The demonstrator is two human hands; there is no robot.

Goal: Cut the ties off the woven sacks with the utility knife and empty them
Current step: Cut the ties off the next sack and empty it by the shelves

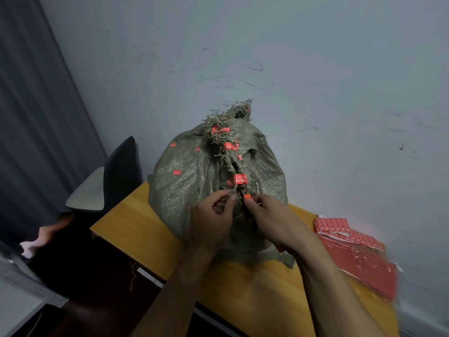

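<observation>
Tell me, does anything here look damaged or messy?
The sack has a ragged seam, frayed strands sticking out between red ties; the left hand pinches it and the right hand holds the knife. Dark scuffs mark the wall.

Dim, flat indoor light with a cool grey cast; source unclear, maybe overhead. Wall [315, 57] evenly lit, no glare, faint noise. Woven sack [194, 181] at centre reasonably sharp. Lower left nearly black, detail lost. Red packets [364, 268] at right edge smeared by blur. Wide-angle bending at the edges, curtain [36, 117] leaning.
</observation>
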